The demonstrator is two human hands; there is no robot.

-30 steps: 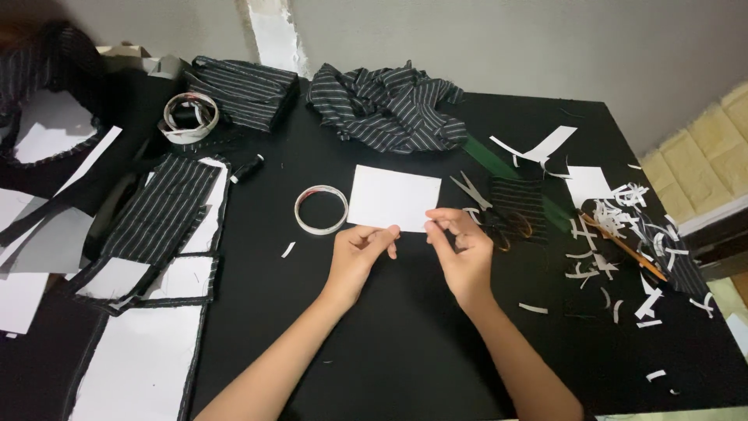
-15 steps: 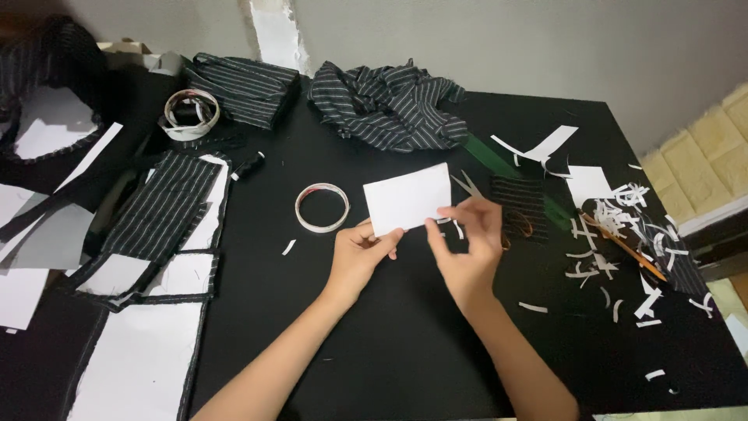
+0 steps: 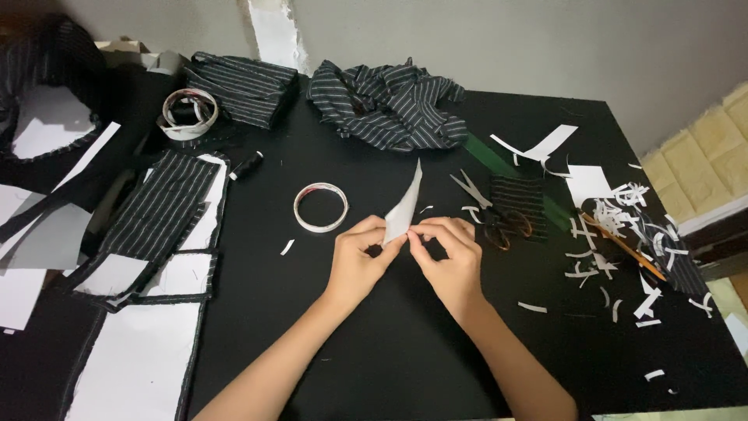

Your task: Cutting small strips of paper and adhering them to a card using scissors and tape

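A white paper piece [image 3: 405,206] stands lifted on edge above the black table [image 3: 374,359], seen nearly side-on so that it reads as a narrow curved blade, its tip pointing away from the person. Its lower end is pinched from both sides: the left hand [image 3: 360,261] grips it between thumb and fingertips, and the right hand [image 3: 448,261] grips the same end, the two sets of fingertips meeting on the paper. Both forearms come in from the near edge of the table. Just left of the paper lies a white tape ring [image 3: 320,207], flat on the table, with a small white scrap near it. Just right of the paper lie scissors [image 3: 491,214], blades pointing away from the person, handles resting against a small striped fabric square [image 3: 518,195]. Beyond the paper, at the far side of the table, sits a crumpled heap of dark striped fabric [image 3: 386,105]. Far to the right of the paper, white paper offcuts [image 3: 615,234] are scattered in strips and slivers around an orange-handled tool [image 3: 623,245], whose kind cannot be made out. Well to the left of the paper, striped fabric panels backed with white sheets [image 3: 160,234] lie flat in a row, and beyond them a second tape roll [image 3: 189,113] sits beside a folded striped bundle [image 3: 241,82].
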